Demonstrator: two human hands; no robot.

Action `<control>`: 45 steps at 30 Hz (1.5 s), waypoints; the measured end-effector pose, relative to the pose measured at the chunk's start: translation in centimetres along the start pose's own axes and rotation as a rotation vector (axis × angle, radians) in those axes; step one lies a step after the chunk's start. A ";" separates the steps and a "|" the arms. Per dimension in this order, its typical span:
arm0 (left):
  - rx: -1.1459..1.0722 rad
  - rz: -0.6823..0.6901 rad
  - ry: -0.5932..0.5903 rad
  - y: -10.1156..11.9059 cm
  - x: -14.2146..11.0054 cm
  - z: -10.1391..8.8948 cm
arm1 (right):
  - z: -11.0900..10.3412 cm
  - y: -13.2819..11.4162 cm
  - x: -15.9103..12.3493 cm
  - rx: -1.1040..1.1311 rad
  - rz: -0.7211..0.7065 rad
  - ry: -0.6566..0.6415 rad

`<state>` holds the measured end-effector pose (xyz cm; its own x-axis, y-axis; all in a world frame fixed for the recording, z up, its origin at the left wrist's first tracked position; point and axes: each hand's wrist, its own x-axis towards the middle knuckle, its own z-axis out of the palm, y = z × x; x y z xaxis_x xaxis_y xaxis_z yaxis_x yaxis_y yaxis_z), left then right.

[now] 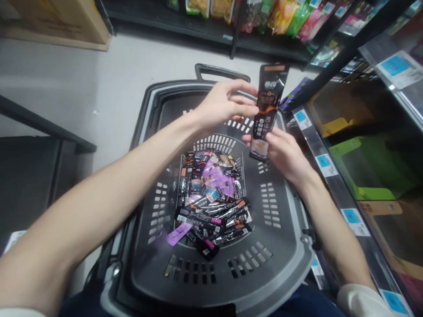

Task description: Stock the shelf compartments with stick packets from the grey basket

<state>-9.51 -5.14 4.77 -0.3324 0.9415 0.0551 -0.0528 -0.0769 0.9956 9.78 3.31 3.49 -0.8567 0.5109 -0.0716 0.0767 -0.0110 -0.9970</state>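
A black sachet (267, 98) with white lettering, an orange stripe and a cup picture is held nearly upright above the far right part of the basket. My right hand (284, 154) grips its lower part, fingers behind and thumb in front. At its left edge, my left hand (230, 101) pinches it with thumb and fingers. Below, a dark grey shopping basket (263, 271) with slotted walls contains a heap of small packets. Among them are black stick sachets (200, 219) and purple packets (219, 177), some lying across one another.
Close on the right runs a shelf with blue-and-white price tags (325, 165) and coloured display boxes (357, 170). Bagged goods (289, 15) fill a rack at the back. A cardboard box (60, 14) stands at the far left, and the basket's handle (221, 72) sticks up behind.
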 end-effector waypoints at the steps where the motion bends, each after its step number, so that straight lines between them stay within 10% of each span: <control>1: -0.004 0.008 -0.006 0.1 0.0 0.0 | 0.0 -0.2 -0.1 0.022 0.011 -0.010; 14: 0.090 -0.004 -0.145 0.5 -0.6 0.8 | -1.4 1.9 1.2 -0.274 -0.326 0.432; 45: 0.171 0.021 -0.115 -0.8 0.0 0.2 | 0.2 1.0 0.0 -0.193 -0.150 0.146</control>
<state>-9.30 -5.06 4.00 -0.2213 0.9724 0.0743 0.1172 -0.0491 0.9919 9.77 3.11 2.53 -0.7840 0.6134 0.0951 0.0624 0.2304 -0.9711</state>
